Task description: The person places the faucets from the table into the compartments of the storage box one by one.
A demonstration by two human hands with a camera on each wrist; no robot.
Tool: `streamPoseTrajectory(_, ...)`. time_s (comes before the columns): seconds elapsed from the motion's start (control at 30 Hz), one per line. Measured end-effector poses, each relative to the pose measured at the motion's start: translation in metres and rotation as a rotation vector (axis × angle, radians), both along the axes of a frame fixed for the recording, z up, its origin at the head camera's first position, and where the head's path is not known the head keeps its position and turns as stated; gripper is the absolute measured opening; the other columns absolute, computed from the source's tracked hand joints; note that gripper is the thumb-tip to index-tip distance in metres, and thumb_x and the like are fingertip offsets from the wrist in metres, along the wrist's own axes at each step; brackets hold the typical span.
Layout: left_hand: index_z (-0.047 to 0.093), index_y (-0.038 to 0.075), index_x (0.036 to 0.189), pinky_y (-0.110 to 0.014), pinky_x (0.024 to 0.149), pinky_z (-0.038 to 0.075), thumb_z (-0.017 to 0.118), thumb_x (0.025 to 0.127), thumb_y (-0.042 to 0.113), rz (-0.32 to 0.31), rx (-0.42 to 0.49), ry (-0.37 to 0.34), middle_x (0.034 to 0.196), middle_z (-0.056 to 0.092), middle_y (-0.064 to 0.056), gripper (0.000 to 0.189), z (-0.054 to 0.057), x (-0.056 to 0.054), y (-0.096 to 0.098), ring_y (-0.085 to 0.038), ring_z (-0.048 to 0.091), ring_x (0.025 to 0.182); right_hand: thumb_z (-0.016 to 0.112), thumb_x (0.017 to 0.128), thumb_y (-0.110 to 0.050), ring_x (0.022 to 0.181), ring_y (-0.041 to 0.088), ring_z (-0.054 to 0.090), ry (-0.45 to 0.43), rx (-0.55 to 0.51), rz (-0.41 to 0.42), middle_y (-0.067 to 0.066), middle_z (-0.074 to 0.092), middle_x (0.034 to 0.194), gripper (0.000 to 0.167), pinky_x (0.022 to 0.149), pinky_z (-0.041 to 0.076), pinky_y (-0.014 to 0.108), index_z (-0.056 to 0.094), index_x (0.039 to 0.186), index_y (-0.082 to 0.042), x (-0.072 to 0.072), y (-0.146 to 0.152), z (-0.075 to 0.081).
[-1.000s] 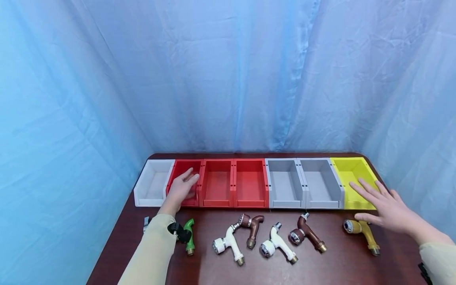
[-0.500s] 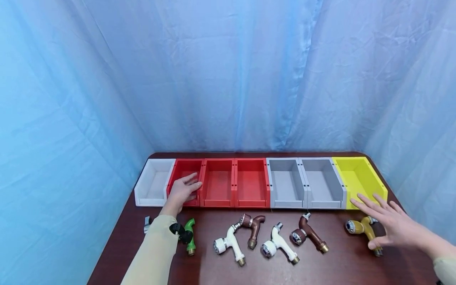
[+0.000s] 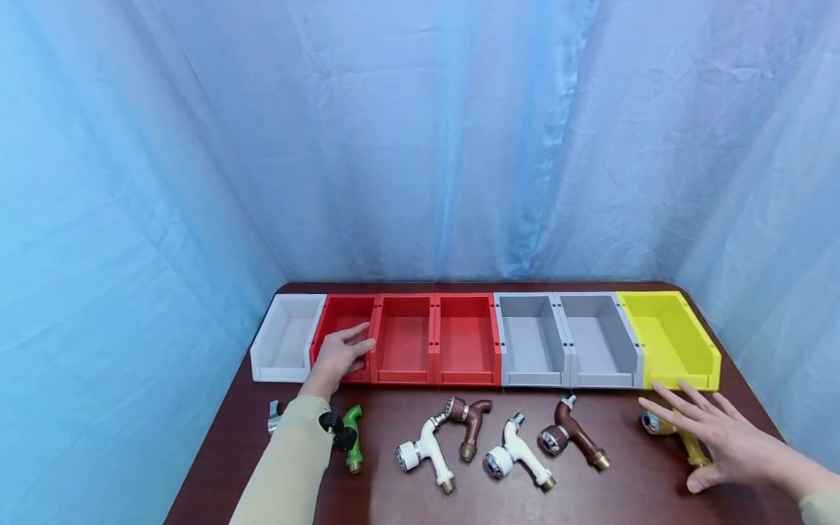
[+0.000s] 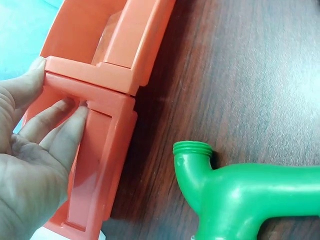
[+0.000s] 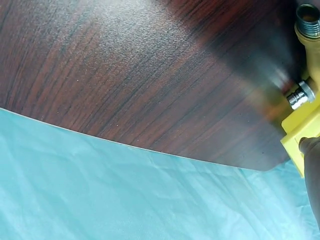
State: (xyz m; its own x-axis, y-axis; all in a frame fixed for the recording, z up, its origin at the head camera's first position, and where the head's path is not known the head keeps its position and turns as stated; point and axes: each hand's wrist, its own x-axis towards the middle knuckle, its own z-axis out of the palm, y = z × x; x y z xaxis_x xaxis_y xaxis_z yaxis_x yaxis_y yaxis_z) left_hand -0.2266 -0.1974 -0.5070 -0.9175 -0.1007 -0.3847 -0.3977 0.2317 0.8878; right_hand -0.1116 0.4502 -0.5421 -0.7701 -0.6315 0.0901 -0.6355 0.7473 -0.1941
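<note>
Red bin [image 3: 344, 310] at left: I note the left hand [image 3: 337, 356] touching its right wall, fingers loose; right hand [image 3: 730, 446] spread over yellow tap [image 3: 692, 446]. Light contact advised.

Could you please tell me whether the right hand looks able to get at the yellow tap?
Probably yes: in the head view the right hand, fingers spread, partly overlaps the yellow tap, and nothing appears to stand between them.
</note>
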Motion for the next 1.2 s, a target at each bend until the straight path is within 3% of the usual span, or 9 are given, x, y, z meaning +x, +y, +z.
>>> streamPoseTrajectory(0.37,0.052,0.026,0.152,-0.046,0.097,0.056,0.081,0.089,0.03,0.003,-0.011,0.001,0.151,0.049,-0.013,0.069,-0.003,0.0,0.001,-0.039,0.049,0.134,0.074,0.062,-0.07,0.147,-0.005,-0.022,-0.095,0.011,-0.028,-0.007,0.018,0.169,0.113,0.105,-0.035,0.037,0.04,0.158,-0.022,0.008,0.004,-0.011)
streamPoseTrajectory(0.47,0.052,0.026,0.152,-0.046,0.096,0.057,0.081,0.089,0.03,-0.001,-0.016,0.007,0.151,0.049,-0.013,0.069,-0.003,0.001,0.0,-0.04,0.049,0.134,0.073,0.065,-0.07,0.141,-0.012,-0.021,-0.172,-0.01,-0.054,-0.005,0.021,0.169,0.11,0.104,-0.028,0.074,0.038,0.159,-0.024,0.009,0.005,-0.013)
streamPoseTrajectory(0.53,0.053,0.026,0.151,-0.046,0.096,0.057,0.08,0.09,0.029,0.001,-0.014,0.005,0.15,0.049,-0.013,0.068,-0.003,0.001,0.0,-0.04,0.049,0.134,0.071,0.066,-0.071,0.139,-0.016,-0.019,-0.202,-0.015,-0.068,0.0,0.026,0.167,0.109,0.097,0.003,0.089,0.038,0.159,-0.024,0.008,0.006,-0.014)
streamPoseTrajectory(0.6,0.053,0.026,0.151,-0.047,0.096,0.057,0.079,0.091,0.028,-0.001,-0.011,0.006,0.15,0.05,-0.013,0.066,-0.003,0.001,0.0,-0.04,0.05,0.134,0.071,0.066,-0.071,0.138,-0.017,-0.018,-0.221,-0.013,-0.068,0.005,0.032,0.165,0.109,0.089,0.025,0.08,0.038,0.159,-0.025,0.008,0.007,-0.013)
streamPoseTrajectory(0.67,0.052,0.026,0.152,-0.047,0.097,0.057,0.077,0.093,0.026,-0.001,-0.008,0.004,0.15,0.05,-0.014,0.063,-0.003,0.0,0.0,-0.039,0.05,0.134,0.076,0.066,-0.065,0.139,-0.017,-0.017,-0.228,-0.014,-0.05,0.009,0.035,0.163,0.109,0.087,0.03,0.075,0.039,0.159,-0.023,0.007,0.008,-0.011)
streamPoseTrajectory(0.77,0.052,0.026,0.152,-0.046,0.097,0.056,0.075,0.094,0.024,0.0,-0.01,0.006,0.151,0.05,-0.014,0.062,-0.003,0.0,0.001,-0.039,0.05,0.134,0.081,0.065,-0.057,0.142,-0.013,-0.019,-0.185,0.016,0.01,0.007,0.033,0.165,0.11,0.112,0.015,0.066,0.038,0.159,-0.02,0.005,0.01,-0.01)
streamPoseTrajectory(0.83,0.052,0.026,0.152,-0.046,0.097,0.057,0.075,0.094,0.024,0.0,-0.013,0.009,0.151,0.049,-0.013,0.062,-0.003,0.0,0.001,-0.039,0.049,0.135,0.084,0.063,-0.054,0.143,-0.012,-0.02,-0.14,0.042,0.048,0.004,0.032,0.165,0.112,0.123,-0.003,0.039,0.038,0.159,-0.019,0.003,0.011,-0.01)
streamPoseTrajectory(0.93,0.053,0.026,0.151,-0.046,0.096,0.057,0.076,0.094,0.025,0.0,-0.014,0.009,0.151,0.048,-0.014,0.062,-0.003,0.0,0.001,-0.04,0.048,0.135,0.087,0.063,-0.049,0.143,-0.011,-0.022,-0.091,0.087,0.097,-0.003,0.029,0.167,0.113,0.099,-0.015,0.0,0.038,0.159,-0.016,0.001,0.011,-0.008)
streamPoseTrajectory(1.2,0.053,0.026,0.151,-0.046,0.097,0.057,0.076,0.094,0.025,0.0,-0.007,0.0,0.151,0.048,-0.013,0.062,-0.003,0.0,0.0,-0.039,0.05,0.134,0.093,0.055,-0.032,0.143,-0.016,-0.016,-0.108,0.063,0.152,-0.004,0.036,0.162,0.117,0.102,-0.012,-0.001,0.04,0.158,-0.014,-0.003,0.01,-0.003)
